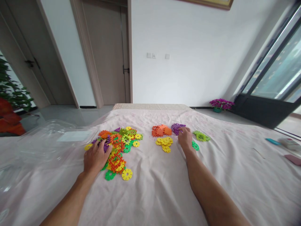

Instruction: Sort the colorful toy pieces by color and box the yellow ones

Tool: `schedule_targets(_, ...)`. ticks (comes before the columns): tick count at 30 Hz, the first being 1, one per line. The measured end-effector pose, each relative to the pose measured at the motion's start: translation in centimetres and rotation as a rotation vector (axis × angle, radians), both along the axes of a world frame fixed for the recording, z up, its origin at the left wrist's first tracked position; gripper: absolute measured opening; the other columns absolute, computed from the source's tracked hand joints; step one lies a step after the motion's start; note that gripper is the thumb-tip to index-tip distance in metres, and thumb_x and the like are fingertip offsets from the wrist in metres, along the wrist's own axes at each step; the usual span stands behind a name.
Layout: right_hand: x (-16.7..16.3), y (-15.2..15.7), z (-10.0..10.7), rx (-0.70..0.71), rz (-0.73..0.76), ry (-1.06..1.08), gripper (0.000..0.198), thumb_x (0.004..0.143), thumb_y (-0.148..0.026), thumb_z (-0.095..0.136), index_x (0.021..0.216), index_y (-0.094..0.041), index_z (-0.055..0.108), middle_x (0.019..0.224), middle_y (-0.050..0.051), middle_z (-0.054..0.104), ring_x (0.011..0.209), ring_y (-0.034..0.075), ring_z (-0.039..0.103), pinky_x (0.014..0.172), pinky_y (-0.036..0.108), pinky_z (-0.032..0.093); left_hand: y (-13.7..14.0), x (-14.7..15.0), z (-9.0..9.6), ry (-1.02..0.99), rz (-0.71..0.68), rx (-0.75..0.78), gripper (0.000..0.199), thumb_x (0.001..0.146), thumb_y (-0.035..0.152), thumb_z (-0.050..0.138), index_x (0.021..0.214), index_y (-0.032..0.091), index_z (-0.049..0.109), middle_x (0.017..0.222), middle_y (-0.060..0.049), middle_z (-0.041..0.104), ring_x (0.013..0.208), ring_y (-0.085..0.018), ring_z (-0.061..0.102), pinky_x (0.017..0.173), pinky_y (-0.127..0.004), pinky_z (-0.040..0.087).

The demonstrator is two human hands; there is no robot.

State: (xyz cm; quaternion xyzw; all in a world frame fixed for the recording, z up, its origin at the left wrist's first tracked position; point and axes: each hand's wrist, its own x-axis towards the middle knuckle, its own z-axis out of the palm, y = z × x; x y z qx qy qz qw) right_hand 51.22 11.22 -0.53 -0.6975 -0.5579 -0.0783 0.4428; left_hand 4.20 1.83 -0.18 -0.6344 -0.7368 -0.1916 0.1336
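Pieces of mixed colours [117,142] lie heaped at my eleven o'clock, partly under my left hand [96,156], thumb and fingers parted around a purple piece [106,147], while at one o'clock my right hand [185,138] touches a purple pile [176,127], an orange pile [161,130] at its ten o'clock, and whether either pinches I cannot tell.

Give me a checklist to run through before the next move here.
1. Left hand at the mixed pile: ok, its fingers are at purple pieces there.
2. Right hand at the purple group: ok.
3. Right grip secure on a piece: cannot tell, the fingers hide it.
4. Yellow group all one colour: ok.
5. Orange group free of other colours: ok.
6. Mixed pile down to one colour: not ok, it shows orange, yellow, green and purple.
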Motion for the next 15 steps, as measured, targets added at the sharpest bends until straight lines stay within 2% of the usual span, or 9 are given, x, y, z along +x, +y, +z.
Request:
schedule_targets(5, 0.0, -0.7, -0.1, -0.151, -0.06, -0.095, 0.041, 0.081, -0.013, 0.046, 0.114, -0.016, 0.069, 0.124, 0.013, 0.061, 0.109, 0.024, 0.059, 0.097, 0.032, 0.04, 0.0, 0.0, 0.0, -0.004, 0.005, 0.0, 0.056, 0.094, 0.053, 0.035, 0.13, 0.019, 0.059, 0.126, -0.014, 0.062, 0.107, -0.029, 0.062, 0.09, -0.041, 0.047)
schedule_targets(9, -0.9, -1.4, 0.8, -0.166, -0.1, -0.151, 0.038, 0.083, -0.018, 0.05, 0.114, -0.02, 0.071, 0.128, 0.011, 0.062, 0.113, 0.028, 0.056, 0.101, 0.041, 0.036, 0.0, 0.1, 0.1, -0.012, 0.014, -0.011, 0.056, 0.094, 0.053, 0.035, 0.131, 0.019, 0.058, 0.127, -0.013, 0.061, 0.109, -0.03, 0.061, 0.091, -0.042, 0.047)
schedule_targets(12, -2.3, -1.7, 1.7, -0.107, -0.026, -0.157, 0.035, 0.084, -0.019, 0.048, 0.11, -0.022, 0.073, 0.126, 0.01, 0.064, 0.116, 0.028, 0.053, 0.101, 0.042, 0.036, -0.1, 0.2, 0.2, -0.014, 0.011, -0.011, 0.055, 0.094, 0.052, 0.036, 0.131, 0.018, 0.058, 0.126, -0.013, 0.062, 0.109, -0.03, 0.06, 0.091, -0.041, 0.046)
schedule_targets(15, -4.6, -1.9, 2.6, -0.056, 0.14, -0.17, 0.034, 0.083, -0.015, 0.048, 0.104, -0.021, 0.074, 0.118, 0.009, 0.067, 0.112, 0.024, 0.054, 0.1, 0.038, 0.039, -0.1, 0.2, 0.3, -0.028, 0.016, -0.011, 0.053, 0.093, 0.051, 0.039, 0.13, 0.019, 0.06, 0.127, -0.014, 0.062, 0.109, -0.029, 0.06, 0.092, -0.041, 0.045)
